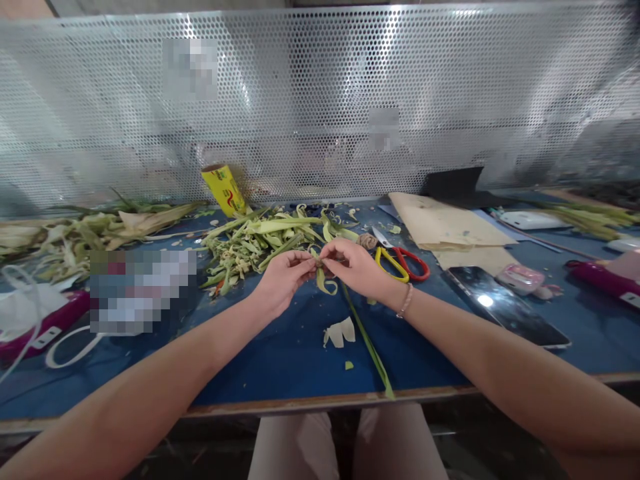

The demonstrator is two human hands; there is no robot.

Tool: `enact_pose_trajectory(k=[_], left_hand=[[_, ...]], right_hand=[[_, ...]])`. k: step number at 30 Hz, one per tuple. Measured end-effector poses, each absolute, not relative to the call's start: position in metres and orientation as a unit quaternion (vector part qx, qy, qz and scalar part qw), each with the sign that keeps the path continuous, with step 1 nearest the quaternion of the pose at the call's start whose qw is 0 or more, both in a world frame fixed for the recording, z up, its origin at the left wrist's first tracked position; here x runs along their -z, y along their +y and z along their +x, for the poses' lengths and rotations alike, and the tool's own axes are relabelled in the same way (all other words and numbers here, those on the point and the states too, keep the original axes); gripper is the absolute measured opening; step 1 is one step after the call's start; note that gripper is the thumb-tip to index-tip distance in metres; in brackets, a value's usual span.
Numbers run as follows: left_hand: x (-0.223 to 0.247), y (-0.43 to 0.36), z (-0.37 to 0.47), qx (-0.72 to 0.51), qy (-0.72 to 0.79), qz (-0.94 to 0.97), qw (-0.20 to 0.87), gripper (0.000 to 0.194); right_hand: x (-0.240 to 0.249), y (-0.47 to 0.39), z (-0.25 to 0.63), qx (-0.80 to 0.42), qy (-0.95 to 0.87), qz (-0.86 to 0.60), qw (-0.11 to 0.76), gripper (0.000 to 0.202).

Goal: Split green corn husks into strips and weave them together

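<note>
My left hand (285,277) and my right hand (354,263) meet over the middle of the blue table. Both are closed, thumbs and fingertips pinching a small curled green plant strip (326,285); its lower end loops down below the fingers, and its pinched part is mostly hidden. A long green leaf (367,340) runs from under my right hand toward the table's front edge. Whitish husk pieces (341,332) lie below the hands. Just beyond my right hand are a small brown ball of twine (367,240) and scissors (400,263) with yellow and red handles.
A heap of green plant strips (250,243) lies behind my left hand, near a yellow tube-like container (223,191). More husks (85,233) spread at far left. Brown paper (445,221), a phone (505,305) and a pink case (521,278) lie right. A perforated metal screen (310,87) stands behind.
</note>
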State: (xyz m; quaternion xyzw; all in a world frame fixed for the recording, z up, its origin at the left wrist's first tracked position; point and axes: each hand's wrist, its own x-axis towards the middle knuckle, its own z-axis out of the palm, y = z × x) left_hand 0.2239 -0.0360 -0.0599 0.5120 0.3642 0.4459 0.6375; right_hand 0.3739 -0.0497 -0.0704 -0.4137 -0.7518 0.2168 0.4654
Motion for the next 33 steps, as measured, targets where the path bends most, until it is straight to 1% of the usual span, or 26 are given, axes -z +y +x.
enact_pose_trajectory(k=[3, 6, 11, 15, 22, 26, 31, 33], left_hand=[[0.062, -0.035, 0.223, -0.447, 0.364, 0.515, 0.634, 0.014], [0.063, -0.034, 0.223, -0.448, 0.361, 0.524, 0.628, 0.014], [0.065, -0.032, 0.222, -0.449, 0.36, 0.547, 0.608, 0.014], [0.066, -0.03, 0.221, -0.45, 0.364, 0.575, 0.579, 0.016], [0.067, -0.026, 0.217, -0.439, 0.36, 0.672, 0.475, 0.013], [0.065, -0.025, 0.214, -0.422, 0.352, 0.726, 0.414, 0.01], [0.065, -0.026, 0.212, -0.417, 0.347, 0.783, 0.303, 0.006], [0.065, -0.027, 0.212, -0.42, 0.348, 0.796, 0.263, 0.006]], right_hand=[[0.071, -0.047, 0.373, -0.244, -0.733, -0.427, 0.47, 0.006], [0.07, -0.046, 0.374, -0.229, -0.747, -0.431, 0.451, 0.003], [0.07, -0.046, 0.374, -0.211, -0.751, -0.448, 0.437, 0.008], [0.07, -0.045, 0.375, -0.2, -0.76, -0.444, 0.431, 0.006], [0.071, -0.047, 0.372, -0.198, -0.752, -0.452, 0.438, 0.007], [0.072, -0.047, 0.371, -0.218, -0.748, -0.447, 0.44, 0.007], [0.074, -0.045, 0.371, -0.273, -0.74, -0.431, 0.438, 0.01], [0.074, -0.045, 0.371, -0.255, -0.748, -0.427, 0.438, 0.008]])
